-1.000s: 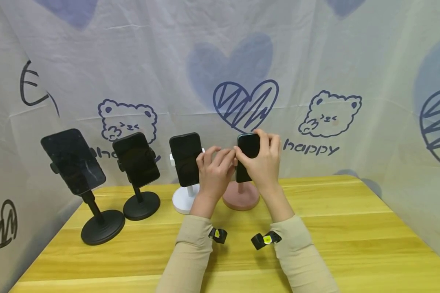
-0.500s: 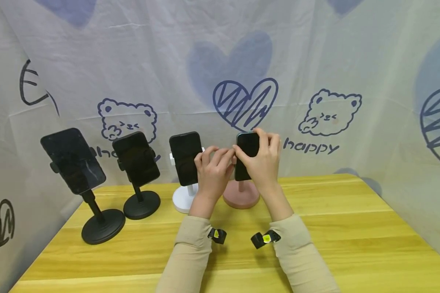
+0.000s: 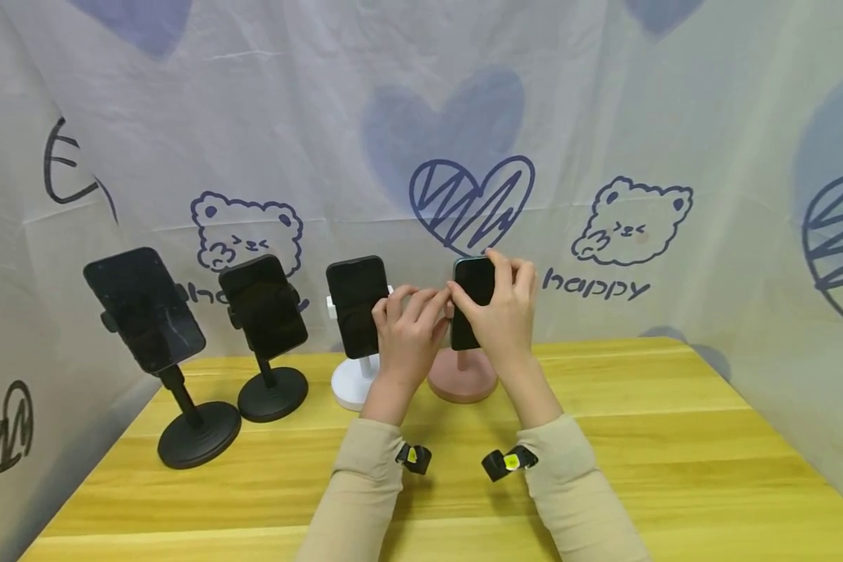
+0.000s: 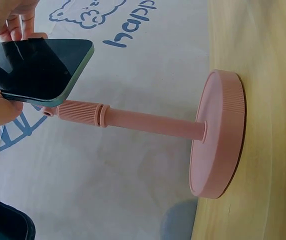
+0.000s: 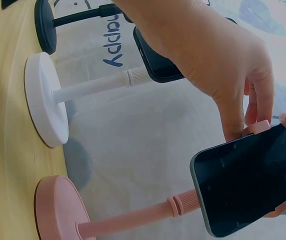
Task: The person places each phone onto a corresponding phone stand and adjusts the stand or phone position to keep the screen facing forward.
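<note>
In the head view, a dark smartphone (image 3: 476, 272) stands upright on a pink phone stand (image 3: 462, 384). My right hand (image 3: 507, 316) grips the phone across its upper part, thumb at the left edge and fingers round the top and right side. My left hand (image 3: 409, 334) is at its left edge; in the right wrist view, its thumb and fingers pinch the stand's small pink clamp arm (image 5: 259, 127). The left wrist view has the phone (image 4: 38, 67) above the pink post (image 4: 153, 124). The clamp's back is hidden behind the phone.
Left of my hands, a white stand (image 3: 351, 384) holds a phone (image 3: 357, 300). Farther left are two black stands, the nearer one (image 3: 200, 435) and a farther one (image 3: 272, 394), each with a phone. A printed cloth (image 3: 365, 179) hangs behind the wooden table (image 3: 674, 453).
The head view shifts slightly. Both hands stay at the phone and the pink stand, with almost no visible movement.
</note>
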A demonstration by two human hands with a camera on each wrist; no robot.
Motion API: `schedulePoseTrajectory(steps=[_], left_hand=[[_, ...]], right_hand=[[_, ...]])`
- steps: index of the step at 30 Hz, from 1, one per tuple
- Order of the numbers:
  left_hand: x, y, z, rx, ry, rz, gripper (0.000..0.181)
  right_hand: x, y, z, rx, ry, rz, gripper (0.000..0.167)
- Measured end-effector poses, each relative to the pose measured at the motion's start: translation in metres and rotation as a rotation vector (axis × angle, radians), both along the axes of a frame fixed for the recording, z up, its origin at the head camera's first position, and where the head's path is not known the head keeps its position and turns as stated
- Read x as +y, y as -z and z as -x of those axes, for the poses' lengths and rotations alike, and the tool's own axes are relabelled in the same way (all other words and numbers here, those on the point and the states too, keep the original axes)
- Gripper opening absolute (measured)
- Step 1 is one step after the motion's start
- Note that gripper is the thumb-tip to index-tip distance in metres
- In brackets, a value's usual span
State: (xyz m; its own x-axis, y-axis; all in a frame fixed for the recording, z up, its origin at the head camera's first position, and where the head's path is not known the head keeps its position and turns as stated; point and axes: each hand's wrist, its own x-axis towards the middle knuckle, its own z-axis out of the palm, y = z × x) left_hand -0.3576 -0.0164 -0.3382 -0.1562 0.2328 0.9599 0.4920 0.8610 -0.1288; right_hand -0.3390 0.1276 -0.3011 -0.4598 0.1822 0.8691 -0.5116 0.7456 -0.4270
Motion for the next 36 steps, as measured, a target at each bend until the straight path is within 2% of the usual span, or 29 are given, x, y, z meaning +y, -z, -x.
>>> schedulePoseTrajectory(steps=[4,7,14,21,25,30,36], left_hand=[[-0.003,-0.002,-0.002,0.012,0.004,0.002,0.031],[-0.005,-0.003,-0.005,-0.002,0.014,0.006,0.032],[-0.011,-0.007,-0.014,-0.12,0.016,0.051,0.037],[-0.016,-0.012,-0.029,-0.205,0.02,0.09,0.035],[-0.021,-0.014,-0.038,-0.294,0.004,0.117,0.032],[-0.027,-0.009,-0.047,-0.407,0.004,0.143,0.032],[-0.035,0.004,-0.06,-0.492,0.046,0.132,0.032]], right_hand=[[0.001,-0.003,-0.001,-0.018,-0.02,-0.015,0.064],[0.003,-0.005,-0.004,-0.033,-0.034,-0.037,0.064],[0.014,-0.007,-0.01,-0.065,-0.03,-0.158,0.064],[0.029,-0.004,-0.018,-0.074,-0.043,-0.291,0.073],[0.037,-0.003,-0.025,-0.073,-0.046,-0.329,0.074],[0.049,-0.001,-0.033,-0.053,-0.047,-0.36,0.072],[0.064,0.01,-0.044,-0.076,-0.022,-0.39,0.073]])
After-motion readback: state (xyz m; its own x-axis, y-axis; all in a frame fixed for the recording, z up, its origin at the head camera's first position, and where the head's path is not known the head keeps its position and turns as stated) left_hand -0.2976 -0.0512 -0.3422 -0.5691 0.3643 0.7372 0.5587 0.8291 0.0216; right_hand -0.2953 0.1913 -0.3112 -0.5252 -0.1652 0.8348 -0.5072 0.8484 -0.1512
